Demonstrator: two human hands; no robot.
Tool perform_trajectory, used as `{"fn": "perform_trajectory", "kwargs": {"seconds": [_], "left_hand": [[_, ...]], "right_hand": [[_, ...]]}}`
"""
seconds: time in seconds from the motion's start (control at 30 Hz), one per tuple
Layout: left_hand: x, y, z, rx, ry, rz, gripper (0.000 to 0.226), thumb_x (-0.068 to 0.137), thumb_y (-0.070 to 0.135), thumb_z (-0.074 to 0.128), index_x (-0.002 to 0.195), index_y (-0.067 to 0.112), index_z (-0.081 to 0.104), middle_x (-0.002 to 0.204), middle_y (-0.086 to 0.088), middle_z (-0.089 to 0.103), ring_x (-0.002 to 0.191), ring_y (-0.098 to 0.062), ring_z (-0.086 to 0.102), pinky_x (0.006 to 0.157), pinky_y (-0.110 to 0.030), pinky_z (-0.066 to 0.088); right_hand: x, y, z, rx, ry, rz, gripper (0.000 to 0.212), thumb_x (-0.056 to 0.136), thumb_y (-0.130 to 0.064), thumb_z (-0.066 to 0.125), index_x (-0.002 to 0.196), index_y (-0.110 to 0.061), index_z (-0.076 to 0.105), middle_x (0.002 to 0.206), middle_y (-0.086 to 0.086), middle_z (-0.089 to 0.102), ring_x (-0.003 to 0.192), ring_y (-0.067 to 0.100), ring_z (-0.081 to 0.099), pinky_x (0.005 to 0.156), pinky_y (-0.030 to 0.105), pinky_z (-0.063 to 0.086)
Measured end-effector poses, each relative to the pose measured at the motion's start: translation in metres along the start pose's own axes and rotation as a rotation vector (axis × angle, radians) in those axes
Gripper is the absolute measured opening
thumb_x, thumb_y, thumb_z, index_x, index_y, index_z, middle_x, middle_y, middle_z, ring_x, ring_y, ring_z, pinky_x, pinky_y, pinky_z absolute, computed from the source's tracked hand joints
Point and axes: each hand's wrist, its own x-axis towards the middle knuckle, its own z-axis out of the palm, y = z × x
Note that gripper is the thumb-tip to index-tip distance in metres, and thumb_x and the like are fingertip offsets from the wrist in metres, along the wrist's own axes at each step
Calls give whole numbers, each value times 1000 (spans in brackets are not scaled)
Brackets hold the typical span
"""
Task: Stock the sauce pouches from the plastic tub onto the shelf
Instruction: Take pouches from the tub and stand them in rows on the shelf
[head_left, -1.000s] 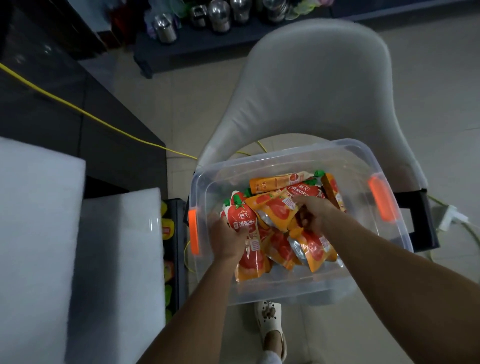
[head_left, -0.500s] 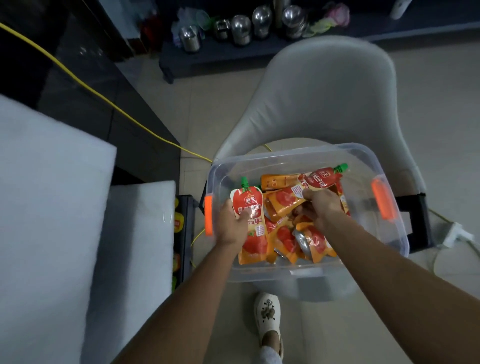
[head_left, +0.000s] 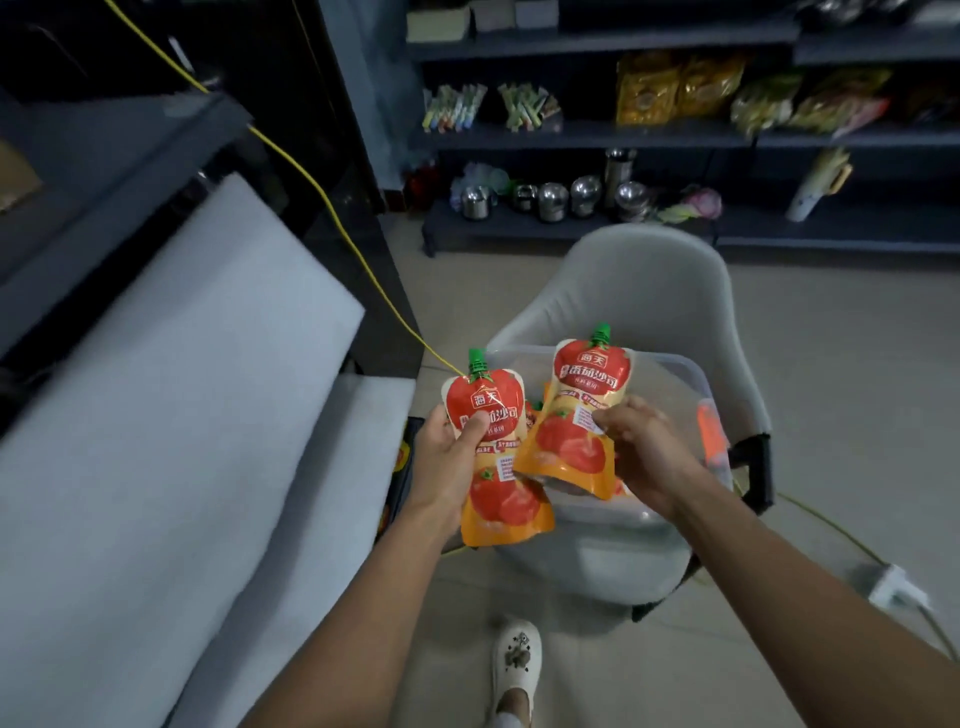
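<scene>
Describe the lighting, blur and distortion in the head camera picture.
Head view: dim, bluish light; the two sauce pouches, left and right, are the sharpest and brightest things; the back shelves are soft and smeared; wide-angle bending curves the white padded surface and stretches both forearms; no strong glare.

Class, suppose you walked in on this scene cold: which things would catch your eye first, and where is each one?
First, the two red-and-orange sauce pouches with green caps, held upright mid-frame: one in the left hand, the left pouch, and one in the right hand, the right pouch. Behind them the clear plastic tub sits on a pale chair. A yellow cable slants down from the upper left.
</scene>
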Motion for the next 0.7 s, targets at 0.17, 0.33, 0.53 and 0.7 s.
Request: {"fn": "perform_trajectory", "kwargs": {"seconds": [0.17,0.33,0.53,0.7], "left_hand": [[-88,29,-42,-81,102,92,21,93,26,65,112,20,60,104,-4,74,88,-20,74,74,-38,61],[-164,54,-111,-91,260,171,24,92,28,64,115,20,60,105,0,73,90,-16,72,74,-32,60],[-239,86,-195,-83,439,288,17,94,23,63,110,18,65,96,2,75,80,-10,74,57,-19,55],[-300,118,-278,-93,607,398,19,94,25,63,112,22,63,101,5,74,88,-11,73,68,-23,58]], "right_hand": [[-72,-6,49,-79,-182,22,36,82,-21,70,115,-7,62,102,15,74,91,32,72,82,51,56],[-128,-10,113,-224,-359,34,37,81,-29,71,114,-15,62,102,11,75,87,29,73,69,42,60],[-175,-7,214,-317,-565,9,43,77,-19,74,116,-3,64,117,22,67,103,41,66,90,53,54],[-215,1,302,-372,-774,-55,35,83,-22,69,115,-10,64,109,14,72,97,32,70,87,48,55]]}}
